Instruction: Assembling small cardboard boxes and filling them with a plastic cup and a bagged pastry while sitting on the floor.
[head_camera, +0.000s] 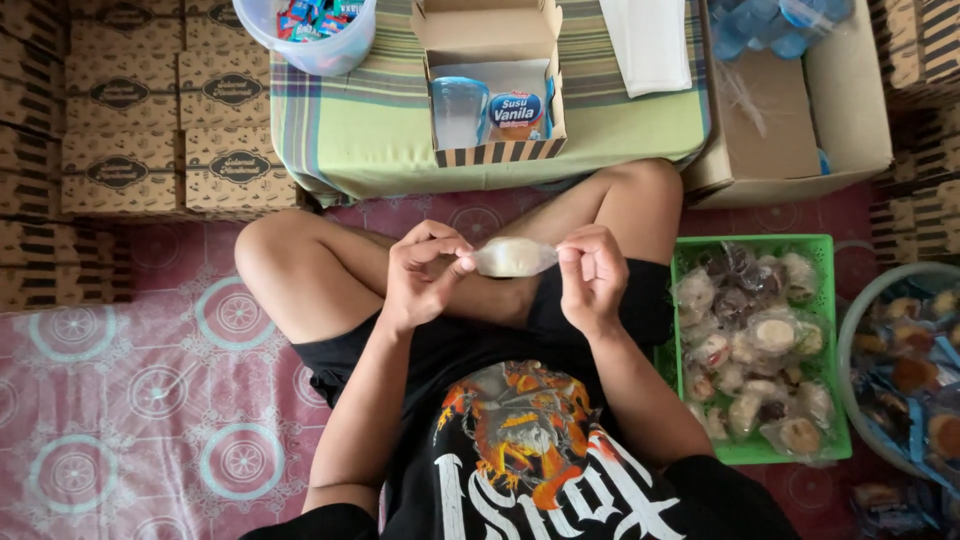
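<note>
I'm sitting cross-legged on the patterned pink floor mat (120, 400), and right in the middle of the frame I've got a small clear-wrapped pale snack (512, 257) stretched between both hands, above my knees. My left hand (425, 275) has its fingers curled in, thumb and fingertips pinching the left end of the wrapper. My right hand (592, 275) is closed the same way, pinching the right end, so the packet hangs level between the two grips.

Straight above it, at the top centre of the frame, an open small cardboard box (490, 80) sits on a low table covered with a green plaid cloth (370, 125); inside I can see a sealed water cup (460, 110) beside a blue-and-white milk carton (517, 113). At the upper left of that table stands a clear plastic tub of wrapped candies (315, 30).

To the right of the frame, just beside my right thigh, a green plastic basket (830, 330) is heaped with more plastic-wrapped cakes. Further right, a round basin (858, 330) holds blue-wrapped snacks. A big brown carton (790, 120) fills the upper right, and stacks of printed brown boxes (150, 120) line the upper left.
</note>
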